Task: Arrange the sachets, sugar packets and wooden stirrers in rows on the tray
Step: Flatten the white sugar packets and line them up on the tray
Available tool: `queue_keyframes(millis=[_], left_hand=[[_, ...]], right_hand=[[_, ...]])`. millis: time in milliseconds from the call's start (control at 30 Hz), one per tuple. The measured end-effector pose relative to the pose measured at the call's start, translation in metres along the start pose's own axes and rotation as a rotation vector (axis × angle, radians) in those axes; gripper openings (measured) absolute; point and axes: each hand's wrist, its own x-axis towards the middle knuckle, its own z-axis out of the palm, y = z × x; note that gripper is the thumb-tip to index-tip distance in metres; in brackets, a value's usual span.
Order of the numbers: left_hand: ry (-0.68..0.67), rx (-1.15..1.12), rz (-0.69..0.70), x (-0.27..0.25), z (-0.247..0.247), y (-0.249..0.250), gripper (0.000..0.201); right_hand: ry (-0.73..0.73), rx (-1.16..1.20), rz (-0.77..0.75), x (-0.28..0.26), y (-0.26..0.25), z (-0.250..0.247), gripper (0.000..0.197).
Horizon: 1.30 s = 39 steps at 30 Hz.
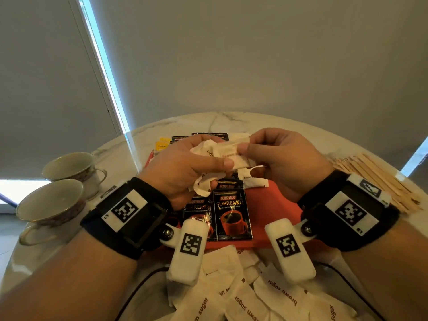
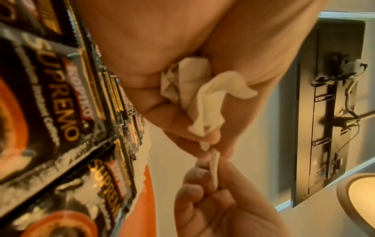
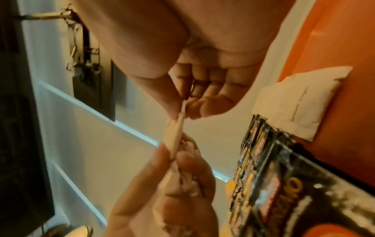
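The step in hand looks like the sugar-packet row: both hands are raised above the orange tray (image 1: 275,200), sorting a bunch of brown sugar packets (image 1: 208,158). The left hand (image 1: 185,167) has its grip curled round that crumpled bunch, thumb pressed across the front. The right hand (image 1: 280,158) pinches one end of a single packet (image 1: 234,147) between thumb and forefinger, its other end lying in the left hand's bunch (the wrist views show the same packet edge-on, stretched between the two hands).

On the tray the black Kopiko Supremo coffee sachets (image 1: 231,214) already lie side by side in a column running away from the person. Just to the right of them on the tray lies one brown sugar packet (image 1: 254,181). Near the tray's front edge, a loose heap of more sugar packets (image 1: 254,297) waits on the marble table (image 1: 254,121). The wooden stirrers (image 1: 375,179) lie on the table to the right of the tray, seemingly untouched.

The next move probably calls for drawing the pinched packet free of the bunch, then laying it flat on the tray beside the lone packet, edges square to the sachets.
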Motion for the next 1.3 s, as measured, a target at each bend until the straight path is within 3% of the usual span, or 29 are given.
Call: queue_keyframes(millis=[100,167,333,400,600,667,767,833,967,1133,1300], left_hand=[[0.014,0.013,0.031,0.001,-0.001,0.0,0.065],[0.033,0.03,0.036,0.001,-0.001,-0.001,0.063],[0.096,0.056,-0.003,0.0,0.004,0.0,0.012],[0.11,0.057,-0.014,0.001,0.005,-0.001,0.004],[0.177,-0.003,-0.035,0.004,-0.001,0.001,0.009],[0.191,-0.047,-0.048,0.005,-0.005,0.003,0.012],[0.196,-0.061,-0.05,0.006,-0.008,0.004,0.012],[0.192,-0.054,-0.044,0.006,-0.008,0.005,0.012],[0.184,-0.042,-0.041,0.005,-0.008,0.006,0.012],[0.185,-0.039,-0.045,0.004,-0.008,0.007,0.01],[0.184,-0.04,-0.042,0.004,-0.008,0.009,0.011]], right_hand=[[0.012,0.102,0.03,0.001,-0.005,-0.001,0.008],[-0.024,0.042,0.036,0.0,-0.006,-0.002,0.002],[-0.041,-0.121,0.044,0.002,-0.002,-0.007,0.007],[-0.002,-0.134,0.074,0.005,-0.002,-0.011,0.005],[0.321,-0.284,0.305,0.021,0.015,-0.034,0.009],[0.291,-0.306,0.416,0.022,0.02,-0.035,0.001],[0.222,-0.339,0.489,0.023,0.026,-0.033,0.01],[0.194,-0.365,0.476,0.024,0.029,-0.032,0.016],[0.178,-0.34,0.47,0.023,0.029,-0.033,0.009],[0.184,-0.312,0.454,0.024,0.028,-0.036,0.029],[0.191,-0.313,0.445,0.023,0.022,-0.037,0.025]])
